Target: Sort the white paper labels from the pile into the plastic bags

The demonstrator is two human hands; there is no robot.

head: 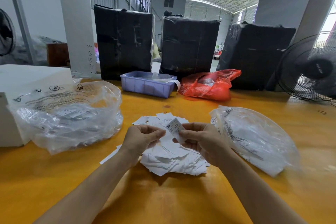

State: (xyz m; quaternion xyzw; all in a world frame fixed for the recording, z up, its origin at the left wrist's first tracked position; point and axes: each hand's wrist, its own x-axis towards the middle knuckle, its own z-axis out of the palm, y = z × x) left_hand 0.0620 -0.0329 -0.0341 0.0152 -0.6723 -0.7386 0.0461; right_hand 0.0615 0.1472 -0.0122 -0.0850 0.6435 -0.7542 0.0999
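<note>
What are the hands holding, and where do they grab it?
The right hand pinches one white label by its lower end. The left hand is curled beside it; whether it holds anything cannot be told.

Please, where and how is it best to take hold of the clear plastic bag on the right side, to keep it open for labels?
Probably pinch the loose upper edge of the right clear bag at its mouth facing the label pile, coming from the pile side. The film lies flat and slack there, so fingers can lift one layer.

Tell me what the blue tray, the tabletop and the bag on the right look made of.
Blue rectangular tray: moulded plastic, ribbed walls, matt. Yellow-orange tabletop: probably varnished wood, with faint grain and sheen. Clear bag on the right: thin glossy plastic film, crinkled and see-through.
</note>
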